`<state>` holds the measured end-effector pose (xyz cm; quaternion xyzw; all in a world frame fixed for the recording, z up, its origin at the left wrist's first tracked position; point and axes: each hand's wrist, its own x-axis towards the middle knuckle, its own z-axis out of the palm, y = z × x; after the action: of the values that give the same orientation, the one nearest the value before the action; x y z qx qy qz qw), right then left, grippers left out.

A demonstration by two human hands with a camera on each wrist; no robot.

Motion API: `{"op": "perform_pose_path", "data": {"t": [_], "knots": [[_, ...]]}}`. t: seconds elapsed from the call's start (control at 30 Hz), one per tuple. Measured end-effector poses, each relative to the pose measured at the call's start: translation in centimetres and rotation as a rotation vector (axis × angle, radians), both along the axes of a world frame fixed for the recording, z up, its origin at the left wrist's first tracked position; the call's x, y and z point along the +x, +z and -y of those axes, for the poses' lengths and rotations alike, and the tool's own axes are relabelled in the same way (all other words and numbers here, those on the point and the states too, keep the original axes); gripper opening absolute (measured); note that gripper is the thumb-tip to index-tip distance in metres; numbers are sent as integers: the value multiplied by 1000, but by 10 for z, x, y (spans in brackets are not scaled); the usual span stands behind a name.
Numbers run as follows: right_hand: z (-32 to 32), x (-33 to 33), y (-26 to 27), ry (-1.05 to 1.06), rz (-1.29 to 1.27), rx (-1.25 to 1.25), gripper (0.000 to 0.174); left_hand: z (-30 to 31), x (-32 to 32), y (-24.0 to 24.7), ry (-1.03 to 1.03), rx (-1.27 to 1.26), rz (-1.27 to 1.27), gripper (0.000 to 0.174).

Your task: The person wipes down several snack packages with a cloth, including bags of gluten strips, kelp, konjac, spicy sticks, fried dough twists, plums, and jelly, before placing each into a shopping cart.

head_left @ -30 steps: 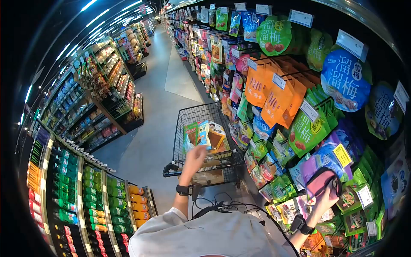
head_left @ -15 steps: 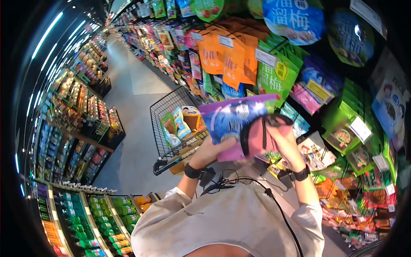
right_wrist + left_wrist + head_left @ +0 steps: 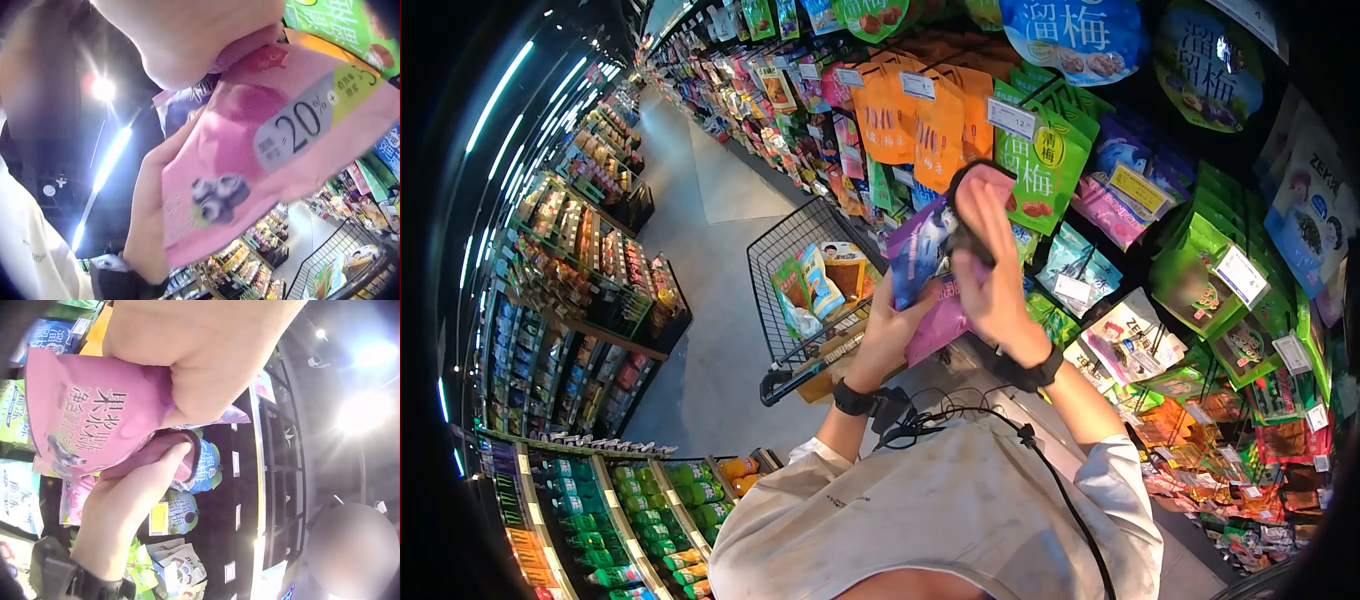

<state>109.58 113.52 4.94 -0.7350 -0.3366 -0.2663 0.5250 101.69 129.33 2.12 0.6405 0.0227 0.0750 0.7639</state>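
Observation:
A purple and pink snack bag with blueberries printed on it is in front of the chest. My left hand grips one side of it, thumb over the front. On its other side, my right hand holds a pink pouch-like item with black trim against the bag, its fingers pointing up in the head view. The right wrist view shows the bag's pink face with a large "20%" on it. What kind of thing the pink item is, I cannot tell.
A black wire shopping cart with several packs in it stands ahead to the left. Along the right, a rack holds hanging snack bags, among them orange bags and green bags. Drink bottles line a shelf at lower left.
The right hand came from the rack with the pink item and the bag to the chest; the left hand left the cart and took hold of the bag. The pink item has since turned upright.

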Motion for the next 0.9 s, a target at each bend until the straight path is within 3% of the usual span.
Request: {"op": "perform_pose_path", "data": {"t": [0.1,0.17,0.33,0.43,0.6,0.67,0.77,0.8,0.83,0.87,0.9], "knots": [[-9,-5,3,-29,-40,15,59,4,4,-7,-11,-61,63,55],[-12,-20,15,11,28,-104,57,3,3,-13,10,-76,17,55],[-22,-35,15,286,206,-369,62,3,-3,-28,23,-61,-44,56],[-14,-17,16,202,216,-303,63,-1,0,-26,6,-28,-57,57],[8,11,13,-72,-36,-91,39,16,0,0,-7,17,-42,40],[12,18,-1,-89,-187,-78,39,15,1,7,24,-164,-31,39],[9,11,-29,-126,-201,-123,51,13,6,12,59,-297,-14,31],[3,5,-27,-18,-341,-15,57,15,8,23,61,-345,3,30],[0,3,-34,25,-205,13,59,17,9,32,63,-391,19,31],[-1,-3,-40,42,-156,-28,63,17,13,37,102,-294,-5,48],[-4,-13,-41,60,-106,-69,68,15,21,37,144,-315,-30,52]]}}
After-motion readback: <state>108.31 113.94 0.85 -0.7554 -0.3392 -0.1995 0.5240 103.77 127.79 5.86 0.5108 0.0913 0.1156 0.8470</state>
